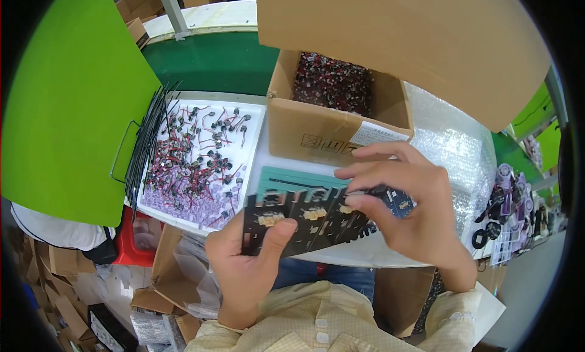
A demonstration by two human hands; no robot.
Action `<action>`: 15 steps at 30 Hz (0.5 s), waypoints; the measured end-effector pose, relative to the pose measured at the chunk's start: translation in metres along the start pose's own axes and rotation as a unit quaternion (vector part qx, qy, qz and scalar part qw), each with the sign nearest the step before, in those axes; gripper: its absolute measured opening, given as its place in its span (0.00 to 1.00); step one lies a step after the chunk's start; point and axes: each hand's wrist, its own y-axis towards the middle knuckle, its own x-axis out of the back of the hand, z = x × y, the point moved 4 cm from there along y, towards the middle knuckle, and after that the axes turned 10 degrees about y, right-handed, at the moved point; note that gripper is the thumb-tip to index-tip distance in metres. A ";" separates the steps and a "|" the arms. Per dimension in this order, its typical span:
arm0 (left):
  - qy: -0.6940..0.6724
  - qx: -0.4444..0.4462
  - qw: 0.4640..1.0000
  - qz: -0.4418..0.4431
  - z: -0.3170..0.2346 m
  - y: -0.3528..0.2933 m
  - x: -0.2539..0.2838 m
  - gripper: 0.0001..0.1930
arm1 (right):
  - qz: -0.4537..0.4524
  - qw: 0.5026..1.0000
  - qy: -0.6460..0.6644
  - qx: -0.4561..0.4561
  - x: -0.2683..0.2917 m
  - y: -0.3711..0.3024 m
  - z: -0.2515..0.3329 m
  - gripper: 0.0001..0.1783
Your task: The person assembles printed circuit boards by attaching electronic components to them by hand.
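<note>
A black circuit board panel (314,227) with repeated sections and pale yellow parts is held tilted above the near edge of the white table. My left hand (247,257) grips its left end, thumb on the face and fingers behind. At the top right of the panel my right hand (414,200) is closed in a pinch, thumb and finger tips at its edge. Whatever lies between those tips is too small to make out. Flat green boards (289,177) lie just behind the panel, with a dark blue board (399,203) partly hidden by my right hand.
Left of the boards, a white tray (258,123) holds small black parts with red wires and purple pieces, beside black cables (149,145). An open cardboard box (304,130) full of small parts stands behind. Bubble wrap (454,145) and purple-black assemblies (506,200) lie right.
</note>
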 end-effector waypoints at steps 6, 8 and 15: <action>0.024 -0.032 0.997 0.064 0.000 0.007 0.002 0.11 | -0.021 0.999 0.037 -0.026 0.024 0.039 -0.014 0.05; -0.017 -0.013 0.996 0.083 -0.002 0.007 -0.002 0.11 | -0.051 0.997 -0.065 0.004 0.039 0.060 -0.028 0.08; -0.049 -0.012 0.992 0.112 0.000 0.005 -0.004 0.11 | 0.030 0.997 -0.038 0.057 0.015 0.034 -0.001 0.16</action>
